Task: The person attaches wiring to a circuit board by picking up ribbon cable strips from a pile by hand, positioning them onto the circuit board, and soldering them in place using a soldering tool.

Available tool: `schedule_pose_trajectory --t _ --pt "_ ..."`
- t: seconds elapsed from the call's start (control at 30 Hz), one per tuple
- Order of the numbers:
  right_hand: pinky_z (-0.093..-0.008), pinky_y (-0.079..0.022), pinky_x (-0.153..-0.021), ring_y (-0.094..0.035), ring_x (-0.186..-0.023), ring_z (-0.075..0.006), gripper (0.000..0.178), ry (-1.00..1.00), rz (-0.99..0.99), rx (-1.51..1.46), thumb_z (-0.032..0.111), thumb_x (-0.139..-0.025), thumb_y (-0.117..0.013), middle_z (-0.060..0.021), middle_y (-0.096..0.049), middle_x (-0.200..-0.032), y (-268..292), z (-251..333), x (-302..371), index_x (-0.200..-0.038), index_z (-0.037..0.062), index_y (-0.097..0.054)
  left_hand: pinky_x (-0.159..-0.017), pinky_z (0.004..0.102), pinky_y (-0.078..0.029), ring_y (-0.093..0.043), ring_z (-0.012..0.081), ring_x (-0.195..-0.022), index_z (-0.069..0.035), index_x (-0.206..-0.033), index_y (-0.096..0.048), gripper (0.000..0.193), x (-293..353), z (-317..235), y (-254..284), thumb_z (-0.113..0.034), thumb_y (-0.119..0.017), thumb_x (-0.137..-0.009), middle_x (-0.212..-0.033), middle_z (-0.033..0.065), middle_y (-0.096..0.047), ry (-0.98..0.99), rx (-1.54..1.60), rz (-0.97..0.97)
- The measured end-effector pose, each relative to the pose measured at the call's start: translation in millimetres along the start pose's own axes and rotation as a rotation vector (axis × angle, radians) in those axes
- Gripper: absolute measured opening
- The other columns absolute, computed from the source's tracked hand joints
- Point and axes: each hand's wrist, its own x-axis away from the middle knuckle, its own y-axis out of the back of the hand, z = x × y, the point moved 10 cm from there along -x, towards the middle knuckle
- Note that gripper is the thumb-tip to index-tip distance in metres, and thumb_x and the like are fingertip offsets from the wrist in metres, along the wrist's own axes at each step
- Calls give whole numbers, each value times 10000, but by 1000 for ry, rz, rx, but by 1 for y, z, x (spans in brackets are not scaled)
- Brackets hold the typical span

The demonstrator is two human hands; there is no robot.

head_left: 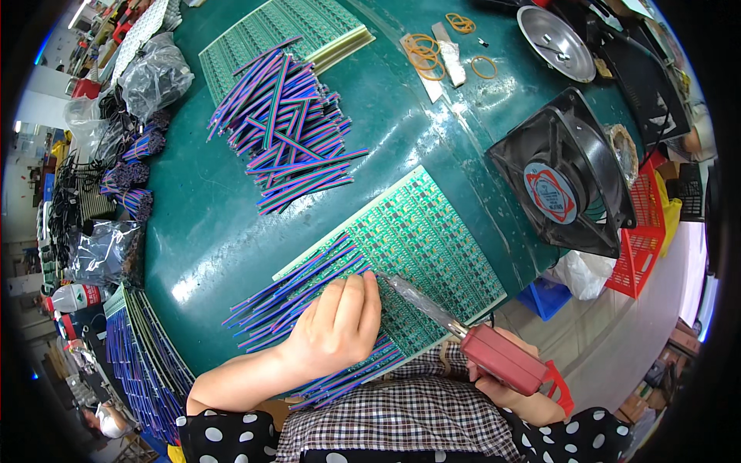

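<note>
A green circuit board panel (428, 239) lies at the table's near edge, in front of my body. My left hand (340, 315) rests over it, fingers pinched round the end of a multicoloured ribbon wire at the board. Several ribbon wires (297, 289) fan out from the panel toward the left, on both sides of this hand. My right hand (502, 386) grips a soldering gun (505, 359) with a dark red body. Its long tip (421, 299) points to the spot beside my left fingertips. Most of the right fingers are hidden beneath the gun.
A loose heap of ribbon wires (289, 135) lies beyond the panel, by stacked circuit boards (285, 31). A black fan (567, 170) stands to the right. Farther back are rubber bands (423, 58) and a metal dish (557, 45). Wired boards (147, 363) hang at lower left.
</note>
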Motion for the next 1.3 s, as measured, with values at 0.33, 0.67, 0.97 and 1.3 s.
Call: schedule_pose_trajectory --t 0.33,0.67,0.97,1.3 --pt "-307 -581 -661 -722 -756 -257 700 -105 62 -78 330 -721 -842 -155 -707 -936 0 -6 7 -1201 -91 -553 -594 248 -523 -627 208 -736 89 -978 -663 306 -1 -8 -3 -17 -640 -691 -873 133 -615 -94 -103 44" --pt "-309 -579 -664 -717 -740 -248 709 -154 26 -90 332 -706 -847 -139 -704 -915 1 -8 5 -1193 -93 -557 -601 206 -512 -596 169 -715 97 -914 -676 248 -4 -9 0 -24 -646 -700 -807 112 -606 -169 -95 33" --pt "-290 -569 -658 -720 -745 -222 732 -419 -58 -159 303 -681 -860 -125 -709 -928 0 -39 47 -1212 -99 -555 -629 250 -532 -629 203 -778 102 -971 -665 323 -1 -11 -3 -35 -629 -680 -885 128 -616 -158 -103 70" --pt "-313 -580 -697 -721 -812 -261 679 -101 -23 -24 306 -725 -834 -169 -690 -1026 2 -7 6 -1207 -90 -567 -620 259 -525 -633 211 -757 90 -981 -665 336 0 -5 0 -33 -630 -671 -898 134 -626 -76 -36 26"
